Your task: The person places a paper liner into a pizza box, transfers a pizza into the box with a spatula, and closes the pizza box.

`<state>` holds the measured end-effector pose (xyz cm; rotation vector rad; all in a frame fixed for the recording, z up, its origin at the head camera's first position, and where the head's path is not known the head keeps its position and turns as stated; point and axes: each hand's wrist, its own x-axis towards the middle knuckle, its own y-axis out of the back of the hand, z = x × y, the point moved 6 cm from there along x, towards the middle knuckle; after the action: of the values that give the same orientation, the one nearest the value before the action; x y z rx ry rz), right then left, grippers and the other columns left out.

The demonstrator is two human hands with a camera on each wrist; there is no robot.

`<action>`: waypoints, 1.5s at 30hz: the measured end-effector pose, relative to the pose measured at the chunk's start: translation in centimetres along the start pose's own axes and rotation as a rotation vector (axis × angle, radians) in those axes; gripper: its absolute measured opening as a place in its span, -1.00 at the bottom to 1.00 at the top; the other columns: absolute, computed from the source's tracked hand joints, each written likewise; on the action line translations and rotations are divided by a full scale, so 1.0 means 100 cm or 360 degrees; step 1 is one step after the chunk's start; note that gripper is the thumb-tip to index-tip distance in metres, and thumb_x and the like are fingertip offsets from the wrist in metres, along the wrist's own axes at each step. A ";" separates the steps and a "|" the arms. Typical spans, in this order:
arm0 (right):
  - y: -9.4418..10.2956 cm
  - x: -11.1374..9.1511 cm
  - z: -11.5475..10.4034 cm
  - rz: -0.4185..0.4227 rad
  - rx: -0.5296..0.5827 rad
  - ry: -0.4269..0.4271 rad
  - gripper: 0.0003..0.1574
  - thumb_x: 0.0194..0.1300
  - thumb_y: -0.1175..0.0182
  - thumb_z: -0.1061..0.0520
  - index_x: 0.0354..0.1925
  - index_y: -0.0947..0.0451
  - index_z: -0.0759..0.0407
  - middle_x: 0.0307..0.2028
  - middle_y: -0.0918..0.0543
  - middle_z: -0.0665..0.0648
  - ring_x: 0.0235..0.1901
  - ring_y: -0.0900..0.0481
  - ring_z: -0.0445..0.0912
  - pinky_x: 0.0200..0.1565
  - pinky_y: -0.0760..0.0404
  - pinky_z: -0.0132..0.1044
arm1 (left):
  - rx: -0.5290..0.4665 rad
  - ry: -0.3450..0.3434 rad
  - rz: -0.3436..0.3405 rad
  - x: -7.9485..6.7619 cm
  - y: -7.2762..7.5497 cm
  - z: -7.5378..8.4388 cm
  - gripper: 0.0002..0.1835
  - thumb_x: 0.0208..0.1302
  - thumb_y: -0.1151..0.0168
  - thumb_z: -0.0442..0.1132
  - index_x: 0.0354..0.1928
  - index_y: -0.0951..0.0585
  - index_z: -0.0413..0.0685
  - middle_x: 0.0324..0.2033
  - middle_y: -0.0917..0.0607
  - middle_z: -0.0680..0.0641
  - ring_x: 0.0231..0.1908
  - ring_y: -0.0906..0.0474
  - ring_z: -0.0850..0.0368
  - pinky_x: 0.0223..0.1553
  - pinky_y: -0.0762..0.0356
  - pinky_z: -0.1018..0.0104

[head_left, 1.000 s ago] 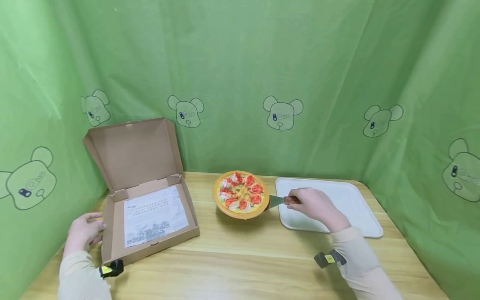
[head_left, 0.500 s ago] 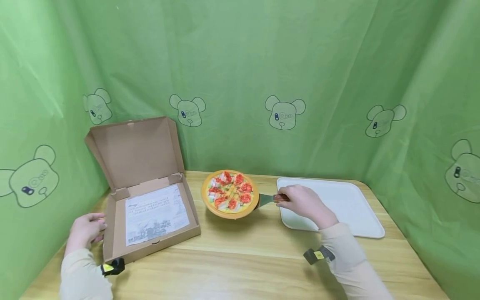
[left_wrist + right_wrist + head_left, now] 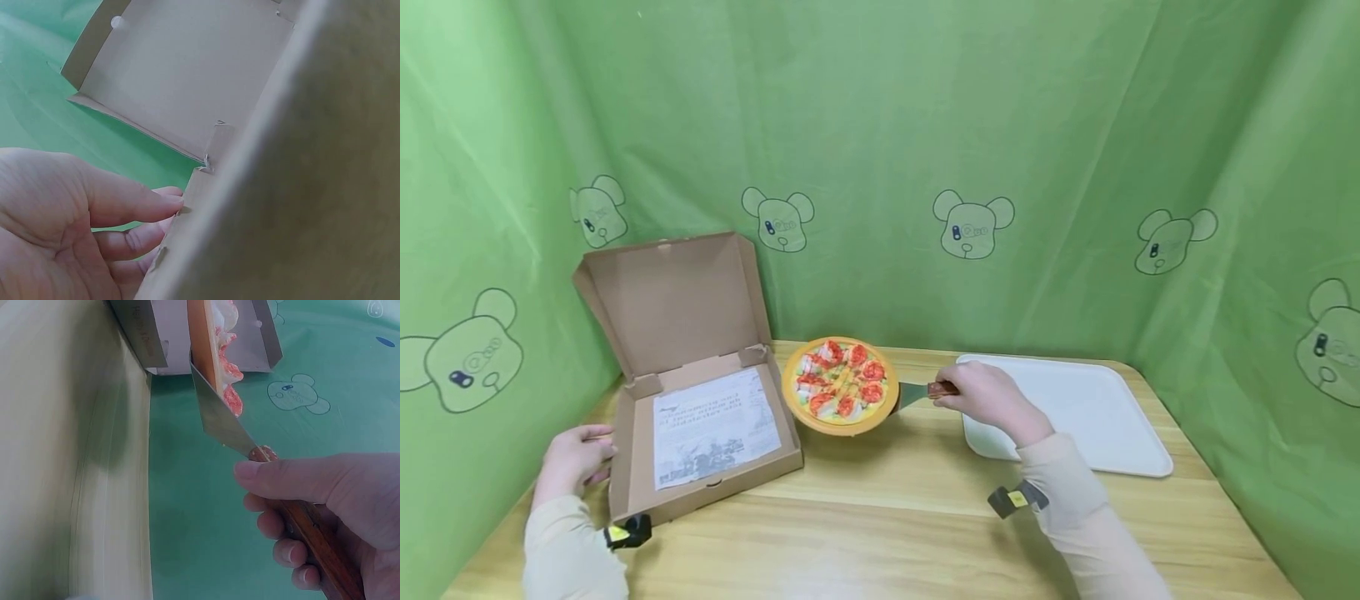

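Note:
My right hand (image 3: 988, 396) grips the brown handle of a spatula (image 3: 228, 422), fingers wrapped round the wood. On its metal blade rides a round toy pizza (image 3: 840, 385) with red and white toppings and an orange rim. In the head view the pizza is just right of a brown cardboard pizza box (image 3: 673, 304), raised above the table with its shadow underneath. The box's lid stands up at the back, and a sheet of printed paper (image 3: 715, 429) lines its base. At the box's left wall, my left hand (image 3: 572, 460) rests its thumb and relaxed fingers against the cardboard.
A white tray (image 3: 1090, 417) lies on the right of the wooden table (image 3: 880, 533), partly behind my right hand. Green curtains (image 3: 865, 167) with bear-head prints close off the back and both sides.
My right hand has moved left with the spatula, bringing the pizza from mid-table close to the box's right side. The left hand stays at the box's left wall.

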<state>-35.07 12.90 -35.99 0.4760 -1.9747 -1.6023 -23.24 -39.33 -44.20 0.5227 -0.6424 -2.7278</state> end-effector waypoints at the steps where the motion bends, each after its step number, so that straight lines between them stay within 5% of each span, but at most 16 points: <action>1: 0.000 0.002 -0.001 -0.0005 0.0001 0.0003 -0.80 0.18 -0.37 0.00 -0.50 -0.55 -0.06 -0.55 -0.58 -0.15 -0.53 -0.42 -0.28 -0.50 -0.44 -0.36 | -0.0001 -0.0001 -0.0001 0.000 0.000 0.000 -0.38 0.27 -0.06 -0.49 0.34 -0.16 -0.52 0.25 -0.27 -0.57 -0.28 -0.56 0.23 -0.23 -0.71 0.27; 25: -0.005 0.034 -0.033 -0.0014 -0.0071 0.0201 -0.82 0.17 -0.38 -0.02 -0.45 -0.60 -0.02 -0.51 -0.63 -0.12 -0.54 -0.48 -0.26 -0.50 -0.50 -0.33 | -0.0035 0.0003 -0.0017 -0.003 0.000 0.001 -0.38 0.29 -0.05 -0.49 0.35 -0.13 -0.53 0.23 -0.27 -0.60 -0.31 -0.60 0.21 -0.21 -0.72 0.24; 45: -0.022 0.066 -0.060 -0.0106 -0.0070 0.0223 -0.82 0.22 -0.34 -0.07 -0.43 -0.60 -0.06 -0.50 -0.63 -0.16 -0.53 -0.47 -0.28 -0.49 -0.50 -0.33 | -0.0065 -0.0016 -0.0001 -0.003 0.001 0.001 -0.38 0.27 -0.06 -0.49 0.34 -0.14 -0.56 0.20 -0.33 -0.59 -0.38 -0.57 0.30 -0.26 -0.72 0.30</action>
<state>-36.75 3.84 -36.06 0.6252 -1.8340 -1.6034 -22.97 -39.26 -44.01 0.5004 -0.5880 -2.7396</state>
